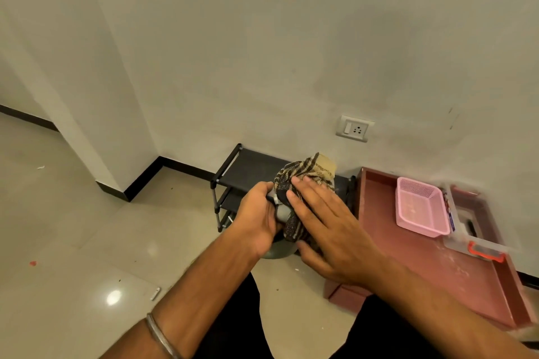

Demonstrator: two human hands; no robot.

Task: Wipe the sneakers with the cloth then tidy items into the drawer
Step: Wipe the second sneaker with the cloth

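My left hand (256,218) grips a grey sneaker (281,213) from the left, with its fingers curled round it. A striped brown and beige cloth (309,175) is draped over the sneaker and hides most of it. My right hand (323,221) lies flat on the cloth with straight fingers and presses it against the shoe. A sliver of the grey sole (277,253) shows below my left wrist. A reddish-brown drawer (379,213) lies open on the floor to the right.
A black shoe rack (250,166) stands against the wall behind my hands. Inside the drawer are a pink basket (420,210) and a clear box with an orange latch (478,245). A wall socket (354,128) is above. Tiled floor spreads to the left.
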